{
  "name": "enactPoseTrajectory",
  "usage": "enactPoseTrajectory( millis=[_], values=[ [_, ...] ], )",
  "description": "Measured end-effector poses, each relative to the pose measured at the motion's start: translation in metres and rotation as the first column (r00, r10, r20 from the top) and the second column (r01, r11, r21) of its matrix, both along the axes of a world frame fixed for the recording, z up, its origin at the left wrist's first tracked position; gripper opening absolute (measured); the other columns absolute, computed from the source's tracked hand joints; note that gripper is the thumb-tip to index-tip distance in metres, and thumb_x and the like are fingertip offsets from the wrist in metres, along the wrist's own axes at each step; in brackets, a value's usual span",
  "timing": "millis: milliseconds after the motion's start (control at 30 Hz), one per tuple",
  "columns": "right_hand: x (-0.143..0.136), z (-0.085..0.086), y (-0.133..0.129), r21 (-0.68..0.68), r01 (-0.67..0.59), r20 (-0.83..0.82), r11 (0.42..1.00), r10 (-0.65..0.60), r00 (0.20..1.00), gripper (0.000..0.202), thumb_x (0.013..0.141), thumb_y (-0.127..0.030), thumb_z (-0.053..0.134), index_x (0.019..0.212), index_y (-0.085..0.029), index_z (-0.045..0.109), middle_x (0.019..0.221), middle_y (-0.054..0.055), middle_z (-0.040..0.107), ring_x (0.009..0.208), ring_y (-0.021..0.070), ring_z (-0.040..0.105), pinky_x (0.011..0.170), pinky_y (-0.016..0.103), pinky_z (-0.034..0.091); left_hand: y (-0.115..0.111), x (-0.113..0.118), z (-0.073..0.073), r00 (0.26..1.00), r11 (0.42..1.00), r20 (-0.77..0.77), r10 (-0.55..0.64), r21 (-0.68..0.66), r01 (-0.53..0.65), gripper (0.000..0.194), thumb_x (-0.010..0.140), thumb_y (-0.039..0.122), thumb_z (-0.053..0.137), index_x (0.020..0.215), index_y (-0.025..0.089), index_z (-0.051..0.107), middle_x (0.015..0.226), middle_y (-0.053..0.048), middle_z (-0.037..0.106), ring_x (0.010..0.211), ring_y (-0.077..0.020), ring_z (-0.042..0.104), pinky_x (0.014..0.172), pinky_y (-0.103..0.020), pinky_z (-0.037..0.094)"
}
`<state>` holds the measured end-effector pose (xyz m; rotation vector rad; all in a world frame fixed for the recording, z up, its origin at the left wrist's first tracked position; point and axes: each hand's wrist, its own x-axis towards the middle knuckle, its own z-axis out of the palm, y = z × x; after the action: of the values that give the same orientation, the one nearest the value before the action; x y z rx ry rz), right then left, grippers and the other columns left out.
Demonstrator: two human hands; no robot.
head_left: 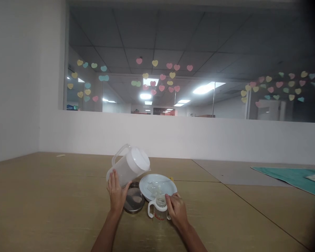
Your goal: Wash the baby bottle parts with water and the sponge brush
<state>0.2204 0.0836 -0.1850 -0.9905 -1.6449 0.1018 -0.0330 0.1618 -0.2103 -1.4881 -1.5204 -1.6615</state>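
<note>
A translucent white pitcher (127,168) with a lid is tilted to the right above the table, its spout toward a small glass bottle. My left hand (116,192) grips the pitcher's lower body. The clear bottle (160,210), with a white collar and handle and red marks, stands upright at the front. My right hand (177,211) has its fingers closed at the bottle's right upper side. Behind the bottle, a pale plate (147,185) holds clear, crumpled-looking items and a thin stick with a yellow end. A round metal dish (133,203) lies between the pitcher and the bottle.
The wooden table (55,203) reaches back to a white wall with a window above it. At the right lie a grey mat (225,172) and a teal cloth (283,175) with a white item on it. A small pale piece (60,155) lies at the back left.
</note>
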Motion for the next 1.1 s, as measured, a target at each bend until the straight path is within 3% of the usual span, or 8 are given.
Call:
enactPoseTrajectory(
  millis=[133,267,367,1100],
  values=[
    [0.003,-0.006,0.005,0.12,0.071,0.089,0.99,-0.082,0.993,0.049,0.089,-0.046,0.044,0.048,-0.021,0.051,0.047,0.001,0.049,0.049,0.0131,0.042,0.06,0.029,0.03,-0.002,0.004,0.0,0.994,0.997,-0.096,-0.056,0.057,0.061,0.082,0.084,0.056,0.05,0.146,0.013,0.017,0.141,-0.02,0.041,0.132,-0.035,0.035,0.106,-0.052,0.03],
    [0.005,-0.011,0.01,0.306,0.145,0.231,0.941,-0.221,0.948,0.049,0.095,-0.034,0.034,0.051,-0.019,0.05,0.048,0.001,0.05,0.049,0.0119,0.044,0.058,0.027,0.03,-0.002,0.004,0.002,0.988,0.987,-0.142,-0.065,0.135,0.085,0.081,0.085,0.054,0.05,0.147,0.013,0.017,0.141,-0.021,0.041,0.132,-0.035,0.035,0.105,-0.053,0.033],
    [0.006,-0.013,0.012,0.369,0.179,0.271,0.912,-0.29,0.918,0.047,0.096,-0.029,0.034,0.052,-0.019,0.049,0.048,0.0,0.05,0.048,0.0112,0.045,0.057,0.026,0.03,-0.004,0.005,0.006,0.985,0.984,-0.158,-0.066,0.153,0.091,0.081,0.085,0.052,0.05,0.147,0.013,0.015,0.143,-0.021,0.039,0.133,-0.0345,0.034,0.106,-0.053,0.034],
    [0.006,-0.013,0.013,0.415,0.237,0.285,0.879,-0.372,0.883,0.045,0.094,-0.026,0.037,0.052,-0.018,0.048,0.047,0.0,0.048,0.047,0.0104,0.045,0.056,0.025,0.029,-0.01,0.009,0.008,0.958,0.986,-0.274,-0.087,0.114,0.122,0.083,0.085,0.045,0.053,0.148,0.014,0.008,0.143,-0.02,0.038,0.135,-0.0338,0.032,0.106,-0.053,0.037]
  ],
)
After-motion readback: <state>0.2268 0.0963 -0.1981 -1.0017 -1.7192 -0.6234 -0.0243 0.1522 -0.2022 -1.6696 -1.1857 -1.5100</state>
